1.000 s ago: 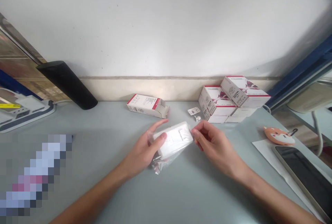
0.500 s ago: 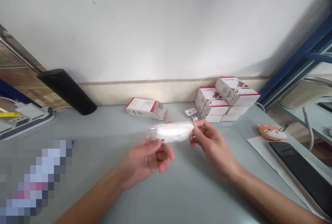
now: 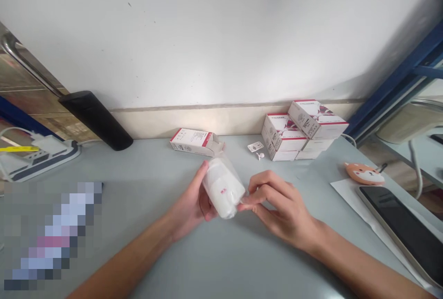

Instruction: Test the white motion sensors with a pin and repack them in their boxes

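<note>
A white item in a clear plastic bag [image 3: 221,189], with a small pink mark on its face, is tilted above the desk. My left hand [image 3: 192,204] grips it along its left side, thumb on the near upper edge and fingers underneath. At its lower right corner, my right hand [image 3: 282,209] pinches the plastic between thumb and forefinger. Just behind the bag lies an opened white and red box [image 3: 192,142], its flap end facing right. A small printed card [image 3: 255,146] and a little white piece [image 3: 260,156] lie on the desk beyond my right hand.
Several white and red boxes [image 3: 285,137] are stacked against the wall at right. An orange animal-faced object [image 3: 365,174] and a dark-screened phone [image 3: 398,230] lie at far right, partly on white paper. A black cylinder [image 3: 97,121] and a power strip [image 3: 48,163] are at left.
The bagged item has turned from lying sideways to tilted, its broad face toward me. My left hand has shifted around its side; my right hand has moved down to its lower right corner.
</note>
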The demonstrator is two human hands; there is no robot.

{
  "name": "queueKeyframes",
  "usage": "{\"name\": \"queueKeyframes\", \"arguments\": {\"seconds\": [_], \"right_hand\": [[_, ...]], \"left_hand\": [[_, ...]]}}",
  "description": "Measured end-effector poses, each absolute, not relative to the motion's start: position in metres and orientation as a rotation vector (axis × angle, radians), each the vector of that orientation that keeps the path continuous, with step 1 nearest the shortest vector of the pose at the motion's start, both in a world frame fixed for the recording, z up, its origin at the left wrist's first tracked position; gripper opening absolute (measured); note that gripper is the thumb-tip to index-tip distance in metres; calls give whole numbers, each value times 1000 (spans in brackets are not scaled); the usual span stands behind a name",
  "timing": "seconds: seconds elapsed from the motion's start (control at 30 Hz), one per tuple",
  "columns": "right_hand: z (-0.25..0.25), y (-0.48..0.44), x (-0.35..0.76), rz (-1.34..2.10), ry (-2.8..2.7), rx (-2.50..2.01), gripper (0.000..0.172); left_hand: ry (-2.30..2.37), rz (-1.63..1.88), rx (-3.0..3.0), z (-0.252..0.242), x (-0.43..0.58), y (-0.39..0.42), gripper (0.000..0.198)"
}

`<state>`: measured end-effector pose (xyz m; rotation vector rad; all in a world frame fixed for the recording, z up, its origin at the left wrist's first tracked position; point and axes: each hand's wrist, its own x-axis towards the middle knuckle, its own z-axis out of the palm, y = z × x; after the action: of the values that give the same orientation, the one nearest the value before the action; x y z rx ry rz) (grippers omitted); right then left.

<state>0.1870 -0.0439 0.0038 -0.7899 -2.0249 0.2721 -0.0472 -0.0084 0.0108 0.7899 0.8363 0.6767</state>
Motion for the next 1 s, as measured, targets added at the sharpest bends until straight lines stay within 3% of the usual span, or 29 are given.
{"name": "queueKeyframes", "arguments": {"seconds": [0.1, 0.23, 0.33, 0.47, 0.63, 0.8, 1.0], "right_hand": [[8, -46, 186, 281, -2041, -869, 39], [11, -46, 183, 357, -2233, -920, 89], [11, -46, 181, 353, -2337, -926, 106], [12, -43, 180, 311, -2314, -996, 106], [12, -37, 184, 206, -2152, -1160, 103], [11, -33, 185, 189, -2010, -1309, 100], [17, -29, 189, 204, -1844, -1372, 98]], "left_hand": [[995, 660, 843, 6, -47, -8, 62], [1027, 718, 1109, 9, -43, -13, 49], [975, 673, 1382, 18, -37, -21, 46], [1029, 611, 1590, 29, -36, -18, 42], [1339, 874, 2218, 38, -55, 43, 37], [1358, 328, 2713, 46, -73, 108, 63], [1329, 190, 2848, 43, -60, 88, 45]]}}
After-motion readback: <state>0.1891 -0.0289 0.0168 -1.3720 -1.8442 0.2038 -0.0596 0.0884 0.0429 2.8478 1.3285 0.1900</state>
